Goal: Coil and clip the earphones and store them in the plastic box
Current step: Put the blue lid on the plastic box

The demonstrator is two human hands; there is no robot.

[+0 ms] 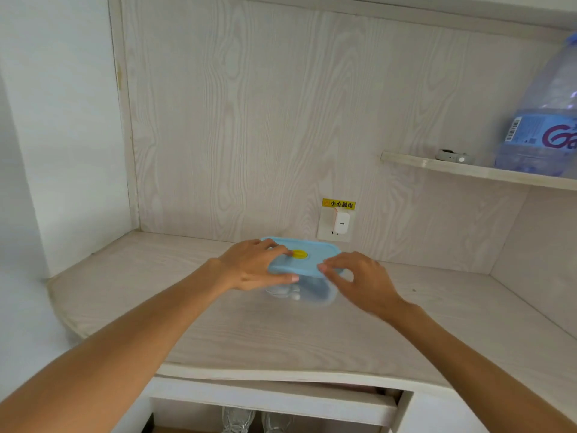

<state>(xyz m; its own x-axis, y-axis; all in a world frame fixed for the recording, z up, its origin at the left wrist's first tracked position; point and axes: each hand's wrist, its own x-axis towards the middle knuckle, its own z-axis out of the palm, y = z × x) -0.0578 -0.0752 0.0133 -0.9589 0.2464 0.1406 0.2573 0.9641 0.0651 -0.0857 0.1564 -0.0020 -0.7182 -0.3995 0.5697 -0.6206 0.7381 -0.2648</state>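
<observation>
Plastic box (315, 292): on desk, below wall socket (335, 225). Blue lid (312, 260) gripped by left hand (256, 265), pinched by right hand (359, 281). Pale contents, probably earphones (282, 291), inside. Sealing seemingly remains.

Yellow warning sticker (338, 204) above the wall socket (334, 228): reads "小心触电".
Water bottle label (543, 132) on the shelf (468, 171): purple letters "Ga", cut off by the frame edge; a barcode beside them, digits too small to read.
</observation>
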